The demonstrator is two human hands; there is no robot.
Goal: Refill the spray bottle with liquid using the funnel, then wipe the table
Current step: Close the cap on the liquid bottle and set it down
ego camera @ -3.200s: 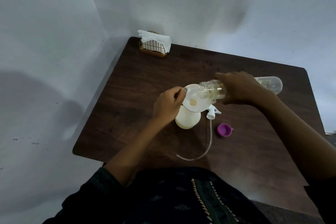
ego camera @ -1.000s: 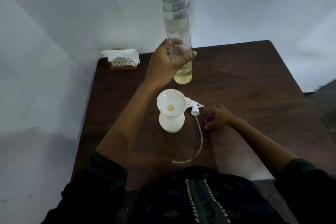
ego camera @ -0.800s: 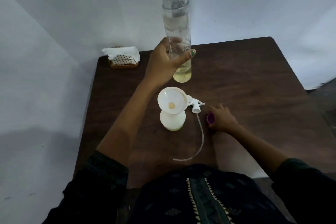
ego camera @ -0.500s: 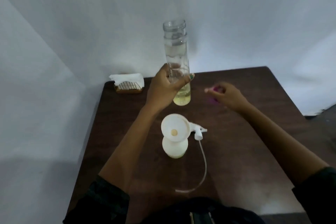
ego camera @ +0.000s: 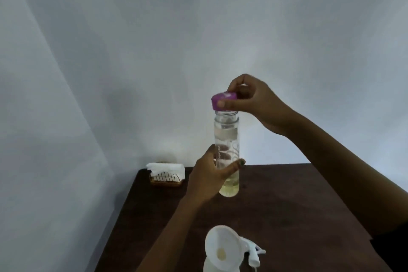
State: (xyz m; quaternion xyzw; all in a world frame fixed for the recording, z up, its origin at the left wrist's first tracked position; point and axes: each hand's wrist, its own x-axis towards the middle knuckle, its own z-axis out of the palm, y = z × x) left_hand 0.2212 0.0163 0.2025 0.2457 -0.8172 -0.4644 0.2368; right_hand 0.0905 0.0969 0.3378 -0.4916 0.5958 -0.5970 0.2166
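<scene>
R hand (ego camera: 254,101) pinches purple cap (ego camera: 223,100) atop bottle (ego camera: 226,139).

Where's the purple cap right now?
In the head view, the purple cap is pinched in the right hand, just above the open mouth of the clear bottle that the left hand holds.

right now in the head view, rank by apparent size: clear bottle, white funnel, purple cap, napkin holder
1. Tall clear plastic bottle
2. White plastic funnel, though it sits nearest the camera and is cut off by the frame, so unsure
3. Wire napkin holder with white napkins
4. Small purple cap
</scene>
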